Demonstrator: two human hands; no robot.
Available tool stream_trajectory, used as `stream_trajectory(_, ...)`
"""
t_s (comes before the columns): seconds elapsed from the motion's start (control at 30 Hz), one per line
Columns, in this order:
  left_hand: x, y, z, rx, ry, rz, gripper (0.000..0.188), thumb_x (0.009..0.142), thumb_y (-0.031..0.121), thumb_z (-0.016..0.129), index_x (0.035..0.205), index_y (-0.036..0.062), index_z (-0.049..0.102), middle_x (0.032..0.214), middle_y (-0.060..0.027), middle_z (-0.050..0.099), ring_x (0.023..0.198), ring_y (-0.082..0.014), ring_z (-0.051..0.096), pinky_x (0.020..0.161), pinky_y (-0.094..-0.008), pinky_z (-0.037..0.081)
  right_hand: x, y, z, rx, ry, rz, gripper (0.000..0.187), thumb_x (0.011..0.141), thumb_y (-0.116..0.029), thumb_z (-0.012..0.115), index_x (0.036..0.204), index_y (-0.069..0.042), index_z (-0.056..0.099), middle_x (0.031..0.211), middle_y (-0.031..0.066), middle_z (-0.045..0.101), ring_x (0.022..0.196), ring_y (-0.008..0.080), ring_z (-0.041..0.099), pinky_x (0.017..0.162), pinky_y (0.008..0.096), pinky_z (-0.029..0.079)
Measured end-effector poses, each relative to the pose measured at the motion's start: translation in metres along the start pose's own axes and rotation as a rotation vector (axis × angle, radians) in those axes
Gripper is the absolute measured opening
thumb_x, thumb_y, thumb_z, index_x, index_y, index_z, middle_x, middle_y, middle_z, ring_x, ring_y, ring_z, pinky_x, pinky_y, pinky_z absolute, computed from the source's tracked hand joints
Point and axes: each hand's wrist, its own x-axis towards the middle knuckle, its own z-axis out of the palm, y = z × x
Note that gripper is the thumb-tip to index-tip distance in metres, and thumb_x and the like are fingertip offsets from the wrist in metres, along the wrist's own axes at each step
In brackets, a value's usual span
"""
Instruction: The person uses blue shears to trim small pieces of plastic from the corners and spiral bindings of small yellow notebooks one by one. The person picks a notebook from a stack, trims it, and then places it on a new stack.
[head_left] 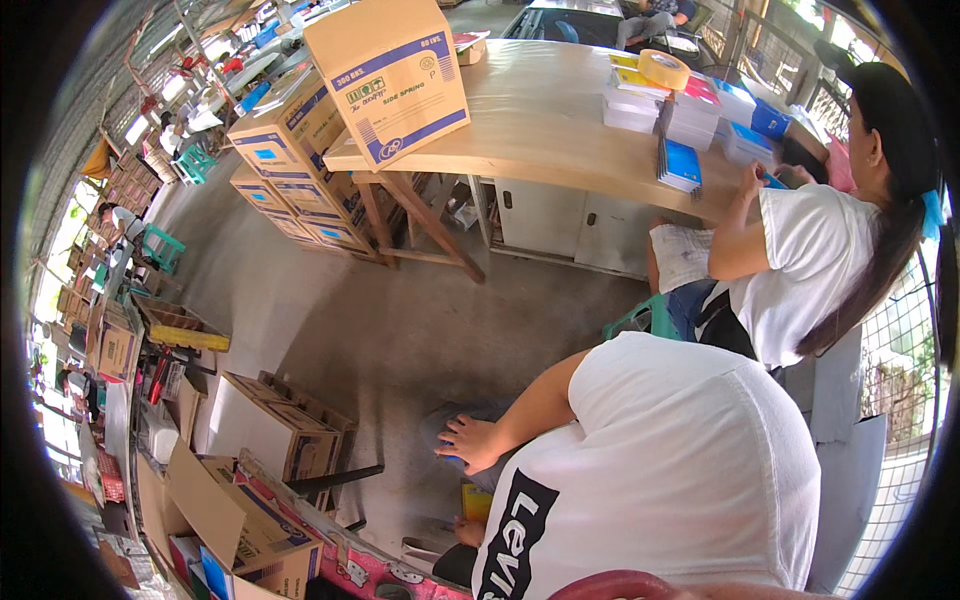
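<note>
My right arm reaches left from the white sleeve. My right hand point(472, 443) lies with its fingers spread over my grey-clad leg, above a small blue piece point(450, 463) that is mostly covered. Below it, partly behind my shirt, shows my left hand point(468, 531). It is right beside a flat yellow thing point(477, 502) that looks like a notebook. Most of the left fingers are hidden, so its grip is unclear. Nearby on the lower left stands an open cardboard box point(210, 500) with notebooks or books in it.
A seated co-worker point(820, 240) handles a small blue thing at the wooden table point(540, 120). Stacks of notebooks point(690, 120) and a tape roll point(663, 69) stand there. Cartons point(300, 150) are piled at the left end. A pink patterned cloth point(360, 560) lies close by.
</note>
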Motion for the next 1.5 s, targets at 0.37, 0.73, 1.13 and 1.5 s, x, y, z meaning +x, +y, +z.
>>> stream_trajectory(0.37, -0.002, 0.005, -0.002, 0.014, -0.010, 0.032, 0.042, 0.089, 0.032, 0.064, 0.082, -0.0097, 0.060, 0.083, -0.0278, 0.063, 0.074, -0.0421, 0.059, 0.065, -0.0504, 0.045, 0.003, 0.001, 0.006, -0.041, 0.047, -0.039, 0.083, 0.079, -0.048, 0.065, 0.148, -0.014, 0.034, 0.148, 0.0169, 0.038, 0.137, 0.0384, 0.034, 0.107, 0.0531, 0.029)
stream_trajectory(0.73, -0.001, 0.002, -0.003, -0.007, 0.008, 0.071, 0.043, 0.089, 0.032, 0.064, 0.081, -0.0100, 0.060, 0.084, -0.0281, 0.063, 0.074, -0.0425, 0.059, 0.065, -0.0509, 0.045, 0.004, 0.001, -0.004, -0.009, 0.008, -0.018, 0.080, 0.080, -0.048, 0.065, 0.147, -0.014, 0.037, 0.148, 0.0166, 0.037, 0.137, 0.0391, 0.034, 0.109, 0.0537, 0.030)
stream_trajectory(1.13, -0.024, 0.012, -0.042, -0.215, 0.178, 0.418, 0.036, 0.089, 0.023, 0.062, 0.081, -0.0112, 0.060, 0.082, -0.0294, 0.061, 0.075, -0.0454, 0.057, 0.069, -0.0528, 0.044, 0.007, 0.004, 0.004, 0.103, 0.106, -0.082, 0.057, 0.085, -0.031, 0.062, 0.136, -0.010, 0.049, 0.127, 0.0155, 0.055, 0.121, 0.0328, 0.050, 0.098, 0.0487, 0.038)
stream_trajectory(1.5, -0.097, 0.116, -0.184, -0.414, 0.436, 0.777, 0.023, 0.085, 0.001, 0.061, 0.108, 0.0015, 0.066, 0.100, -0.0165, 0.065, 0.087, -0.0339, 0.066, 0.073, -0.0389, 0.054, -0.025, -0.057, -0.064, 0.506, 0.426, -0.544, 0.061, 0.078, -0.021, 0.075, 0.134, -0.009, 0.054, 0.127, 0.0109, 0.056, 0.116, 0.0325, 0.050, 0.100, 0.0444, 0.038)
